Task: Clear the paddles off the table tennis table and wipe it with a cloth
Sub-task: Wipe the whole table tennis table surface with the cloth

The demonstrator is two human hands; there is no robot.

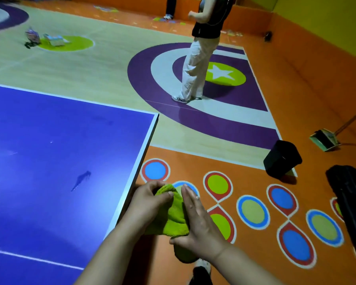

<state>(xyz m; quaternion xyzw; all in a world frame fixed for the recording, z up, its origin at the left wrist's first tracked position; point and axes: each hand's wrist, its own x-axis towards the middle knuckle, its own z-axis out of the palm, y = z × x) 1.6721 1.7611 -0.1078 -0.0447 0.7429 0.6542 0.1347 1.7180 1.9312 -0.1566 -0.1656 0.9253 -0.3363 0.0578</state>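
Blue table [49, 140], cut off at left; over open floor [193, 161] beside its edge, left hand [148, 204] grips green cloth [173, 219], right hand [197, 229] flat against it, hiding part.

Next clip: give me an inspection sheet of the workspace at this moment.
Surface: blue table, with a dark smear on the near half.
Job's things: green cloth held just off the table's edge, not on the surface; no paddles seen.
Clutter: nothing seen on the table.
Grippers: left hand grips the cloth; right hand presses it with straight fingers.
Cables: nothing seen.
Surroundings: black bin, dustpan and black bag on the floor at right; a person stands on the painted rings.
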